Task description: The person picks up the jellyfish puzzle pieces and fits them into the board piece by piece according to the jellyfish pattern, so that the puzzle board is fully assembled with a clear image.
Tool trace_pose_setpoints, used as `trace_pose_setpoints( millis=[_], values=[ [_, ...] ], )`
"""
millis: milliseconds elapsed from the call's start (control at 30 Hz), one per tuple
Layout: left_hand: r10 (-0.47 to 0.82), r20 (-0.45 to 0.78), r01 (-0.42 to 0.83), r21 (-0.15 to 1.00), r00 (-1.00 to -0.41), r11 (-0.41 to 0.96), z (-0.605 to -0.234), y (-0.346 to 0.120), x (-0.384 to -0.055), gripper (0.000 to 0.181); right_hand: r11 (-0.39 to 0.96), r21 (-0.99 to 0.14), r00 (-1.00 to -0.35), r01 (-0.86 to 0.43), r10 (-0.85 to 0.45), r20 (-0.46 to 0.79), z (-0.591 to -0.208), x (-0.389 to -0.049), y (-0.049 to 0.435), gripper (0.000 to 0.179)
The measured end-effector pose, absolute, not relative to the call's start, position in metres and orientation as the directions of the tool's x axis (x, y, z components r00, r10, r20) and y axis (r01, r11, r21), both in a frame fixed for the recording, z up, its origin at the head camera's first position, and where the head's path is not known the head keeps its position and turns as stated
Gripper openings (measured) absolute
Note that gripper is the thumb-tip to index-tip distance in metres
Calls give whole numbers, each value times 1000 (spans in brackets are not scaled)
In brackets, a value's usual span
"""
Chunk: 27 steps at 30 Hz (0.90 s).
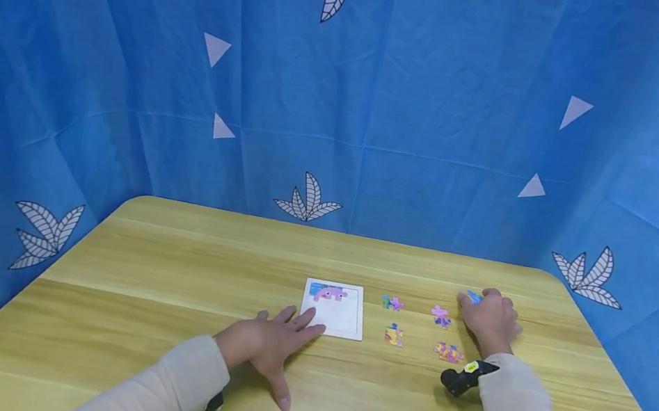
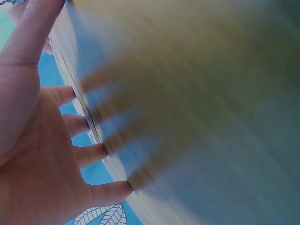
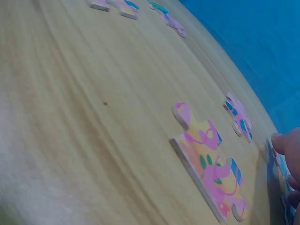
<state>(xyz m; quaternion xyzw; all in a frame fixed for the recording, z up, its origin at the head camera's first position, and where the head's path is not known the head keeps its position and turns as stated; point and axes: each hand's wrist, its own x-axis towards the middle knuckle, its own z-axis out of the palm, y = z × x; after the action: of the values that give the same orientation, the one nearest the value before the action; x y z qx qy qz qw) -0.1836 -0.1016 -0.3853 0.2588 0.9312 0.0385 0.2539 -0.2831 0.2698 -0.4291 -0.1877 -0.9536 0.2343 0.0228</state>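
Note:
My left hand (image 1: 275,344) has its fingers spread, the fingertips at the near left corner of a white puzzle board (image 1: 341,319). In the left wrist view the palm and straight fingers (image 2: 117,188) show at the board's edge. An assembled blue and pink part (image 1: 328,292) lies along the board's far side. At the table's far right my right hand (image 1: 489,319) is over a blue puzzle piece (image 1: 474,297), which shows between thumb and forefinger. Whether the fingers pinch it is unclear; the right wrist view shows only part of the hand (image 3: 291,149) at its edge.
Between the board and my right hand lie several loose puzzle pieces: a green and pink one (image 1: 394,303), a yellow one (image 1: 393,334), a pink and blue one (image 1: 441,316) and a pink and yellow one (image 1: 449,352). A blue curtain (image 1: 419,197) hangs behind the wooden table (image 1: 203,251).

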Motion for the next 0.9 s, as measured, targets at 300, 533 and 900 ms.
trace_pose_setpoints(
  millis=[300, 533, 900],
  values=[
    [508, -452, 464, 214, -733, 859, -385, -102, -184, 124, 815, -461, -928, 351, 370, -52, -431, -284, 274, 63],
    [511, -452, 464, 219, -731, 858, -384, -102, -184, 124, 815, -461, -927, 352, 372, -50, -430, -283, 274, 58],
    [503, -451, 465, 203, -737, 862, -383, -101, -182, 124, 805, -489, -926, 337, 378, -16, -430, -282, 272, 56]
  ],
)
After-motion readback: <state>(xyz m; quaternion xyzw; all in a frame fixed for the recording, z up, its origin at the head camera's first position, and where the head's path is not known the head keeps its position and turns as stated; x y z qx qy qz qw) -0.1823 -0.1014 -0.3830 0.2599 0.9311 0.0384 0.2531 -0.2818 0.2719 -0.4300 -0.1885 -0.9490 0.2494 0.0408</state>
